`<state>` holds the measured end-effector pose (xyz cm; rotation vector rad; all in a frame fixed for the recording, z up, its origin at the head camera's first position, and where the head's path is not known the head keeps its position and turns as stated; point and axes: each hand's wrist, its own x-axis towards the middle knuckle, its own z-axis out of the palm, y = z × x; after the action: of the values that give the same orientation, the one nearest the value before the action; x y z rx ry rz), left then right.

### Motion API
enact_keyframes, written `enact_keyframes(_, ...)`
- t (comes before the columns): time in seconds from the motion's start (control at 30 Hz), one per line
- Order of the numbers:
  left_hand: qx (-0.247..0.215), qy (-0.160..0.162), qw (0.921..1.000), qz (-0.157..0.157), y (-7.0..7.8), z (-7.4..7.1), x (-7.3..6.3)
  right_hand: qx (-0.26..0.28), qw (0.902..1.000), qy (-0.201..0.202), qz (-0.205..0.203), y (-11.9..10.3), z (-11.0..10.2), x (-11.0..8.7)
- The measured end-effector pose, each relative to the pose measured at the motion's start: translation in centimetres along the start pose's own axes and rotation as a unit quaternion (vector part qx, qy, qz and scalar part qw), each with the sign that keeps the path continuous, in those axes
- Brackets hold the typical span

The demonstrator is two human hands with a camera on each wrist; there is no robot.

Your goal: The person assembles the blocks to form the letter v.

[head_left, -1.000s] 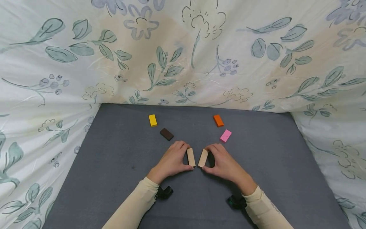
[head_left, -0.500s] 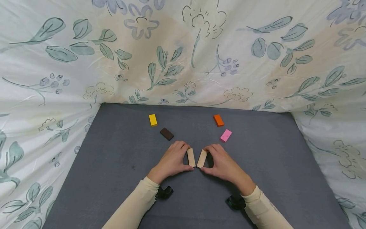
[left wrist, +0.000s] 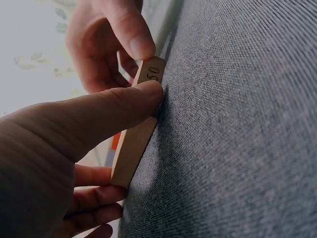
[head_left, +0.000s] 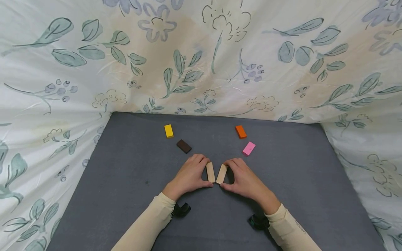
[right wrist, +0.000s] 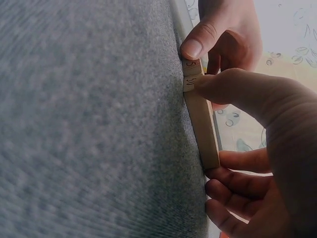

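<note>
On the dark grey cloth lie two plain wooden blocks, close together at their near ends and spread apart at the far ends. My left hand pinches the left wooden block lengthwise, thumb on the near end and fingertips at the far end. The right wooden block is gripped the same way by my right hand. In the right wrist view, handwritten digits show on the near ends, by the thumbs. That view has the right wooden block running along the cloth, its near end right at the other block's.
Beyond the hands lie a yellow block and a dark brown block on the left, an orange block and a pink block on the right. A flowered curtain borders the grey cloth at the back and sides.
My right hand has slid its wooden block slightly left, narrowing the gap to the other block. My left hand has held its block in place.
</note>
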<state>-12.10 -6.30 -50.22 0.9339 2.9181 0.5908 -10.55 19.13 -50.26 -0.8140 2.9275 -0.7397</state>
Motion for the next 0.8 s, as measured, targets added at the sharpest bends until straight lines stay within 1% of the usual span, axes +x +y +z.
enact_keyframes(0.27, 0.006, -0.003, 1.0, -0.003, 0.06, 0.0, 0.03, -0.002, 1.0, 0.004, -0.002, -0.12, -0.04, 0.02)
enact_keyframes(0.5, 0.01, -0.001, 0.9999, 0.004, 0.02, 0.02, 0.0, -0.002, 1.0, 0.005, -0.004, -0.1, -0.03, -0.03)
enact_keyframes(0.6, 0.006, -0.001, 1.0, 0.007, 0.03, -0.08, -0.07, 0.006, 1.0, 0.002, -0.002, 0.01, -0.13, -0.07)
enact_keyframes(0.73, -0.011, -0.007, 0.9999, 0.007, 0.16, -0.25, -0.38, 0.032, 0.9995, -0.003, 0.003, 0.37, -0.38, -0.24)
enact_keyframes(0.8, -0.015, -0.009, 0.9997, 0.014, 0.37, -0.49, -0.65, 0.044, 0.999, -0.001, 0.002, 0.67, -0.61, -0.4)
